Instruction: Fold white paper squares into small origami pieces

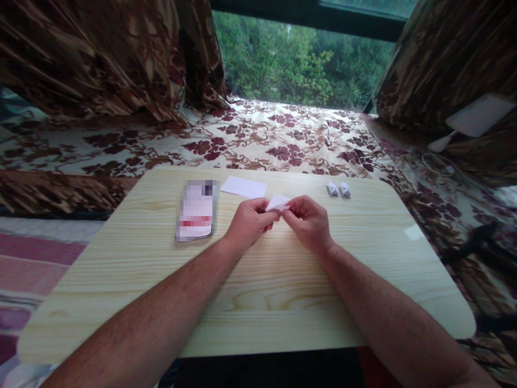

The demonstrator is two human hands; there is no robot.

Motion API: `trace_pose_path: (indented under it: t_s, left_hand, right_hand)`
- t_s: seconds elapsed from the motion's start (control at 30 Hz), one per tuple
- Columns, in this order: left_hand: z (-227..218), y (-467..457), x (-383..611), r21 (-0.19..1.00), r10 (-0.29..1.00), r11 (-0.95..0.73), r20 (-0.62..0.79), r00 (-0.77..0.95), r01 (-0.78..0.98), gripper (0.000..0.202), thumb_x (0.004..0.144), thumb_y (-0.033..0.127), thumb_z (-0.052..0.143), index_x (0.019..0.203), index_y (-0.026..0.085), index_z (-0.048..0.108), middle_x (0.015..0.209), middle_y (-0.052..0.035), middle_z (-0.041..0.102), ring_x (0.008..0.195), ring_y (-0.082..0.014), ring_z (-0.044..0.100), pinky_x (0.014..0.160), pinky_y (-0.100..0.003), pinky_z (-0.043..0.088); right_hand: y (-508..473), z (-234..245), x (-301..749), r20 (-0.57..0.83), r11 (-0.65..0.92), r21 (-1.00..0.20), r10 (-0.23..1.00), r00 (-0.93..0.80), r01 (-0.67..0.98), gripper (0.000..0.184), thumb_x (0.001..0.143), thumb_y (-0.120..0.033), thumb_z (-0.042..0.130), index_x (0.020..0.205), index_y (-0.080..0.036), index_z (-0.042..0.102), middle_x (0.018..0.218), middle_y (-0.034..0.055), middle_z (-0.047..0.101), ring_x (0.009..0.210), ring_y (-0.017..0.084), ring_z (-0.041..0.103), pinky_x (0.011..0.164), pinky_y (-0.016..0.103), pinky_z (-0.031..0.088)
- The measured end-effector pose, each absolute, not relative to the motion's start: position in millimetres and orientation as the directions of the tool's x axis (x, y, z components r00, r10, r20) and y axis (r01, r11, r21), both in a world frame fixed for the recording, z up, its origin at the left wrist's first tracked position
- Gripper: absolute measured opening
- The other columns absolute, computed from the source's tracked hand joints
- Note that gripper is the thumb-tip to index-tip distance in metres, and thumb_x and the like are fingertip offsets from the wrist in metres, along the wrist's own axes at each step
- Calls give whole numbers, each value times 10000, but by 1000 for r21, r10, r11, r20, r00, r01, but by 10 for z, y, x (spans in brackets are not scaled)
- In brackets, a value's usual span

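Observation:
Between my two hands, above the middle of the table, is a small folded piece of white paper (pixel 277 202). My left hand (pixel 253 220) is closed, pinching the paper's left side with thumb and fingers. The right-hand edge is pinched by the fingertips of my right hand (pixel 310 221). Just behind my left hand lies a flat stack or sheet of white paper (pixel 244 186). Two small folded paper shapes (pixel 338 189) sit side by side at the back right of the table. My palms and some fingers are hidden.
The light wooden table (pixel 258 302) has rounded corners. A pixelated phone-like object (pixel 196 210) lies at its left. A pale patch (pixel 413 232) is near the right edge. Beyond stand a flower-patterned cloth ledge (pixel 283 134), curtains (pixel 121 59) and a white lamp (pixel 480 115).

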State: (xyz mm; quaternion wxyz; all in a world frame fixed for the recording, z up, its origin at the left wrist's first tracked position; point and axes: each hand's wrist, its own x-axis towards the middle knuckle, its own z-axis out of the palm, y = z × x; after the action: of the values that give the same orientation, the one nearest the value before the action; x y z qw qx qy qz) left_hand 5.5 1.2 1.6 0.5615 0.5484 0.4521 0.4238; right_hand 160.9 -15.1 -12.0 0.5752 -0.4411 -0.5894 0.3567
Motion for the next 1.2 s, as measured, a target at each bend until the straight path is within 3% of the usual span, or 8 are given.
trace_pose_path:
  t_s: [0.33,0.6,0.9,1.07,1.2]
  left_hand:
    - [-9,25,30,999,968,51,-49,248,1,179,761,307,667,689,143,663,515,-3,584,426,-86,472,433,-220,319]
    - [-23,35,42,989,960,103,-70,272,-107,129,749,248,653,700,129,656,564,-23,624,437,-90,515,430,-211,358]
    - [-18,43,33,977,956,129,-77,284,-171,106,718,222,665,676,124,668,553,-21,617,434,-85,504,431,-211,359]
    - [-7,41,45,968,962,144,-88,259,-208,202,730,316,706,688,123,668,610,-40,653,431,-83,501,419,-220,368]
    - [-23,46,45,977,967,114,-67,247,-180,219,745,336,700,693,126,663,612,-35,646,436,-81,499,425,-223,367]
  right_hand:
    - [-204,-75,1651,468,446,-849,883,13,283,62,817,-197,649,838,-213,706,786,18,630,680,141,568,602,276,446]
    - [-217,-22,1664,511,504,-822,858,-46,267,131,812,-139,632,844,-218,732,819,23,636,686,135,583,583,266,441]
    - [-201,-30,1663,502,501,-830,863,-61,247,140,801,-139,629,835,-221,737,831,30,647,697,141,599,582,265,452]
    - [-213,-11,1653,467,461,-847,883,-45,264,149,794,-153,620,847,-216,745,817,30,655,664,132,578,577,265,448]
    - [-207,-6,1641,361,360,-923,932,-15,135,71,806,-223,645,812,-195,710,726,14,659,603,122,570,554,259,444]
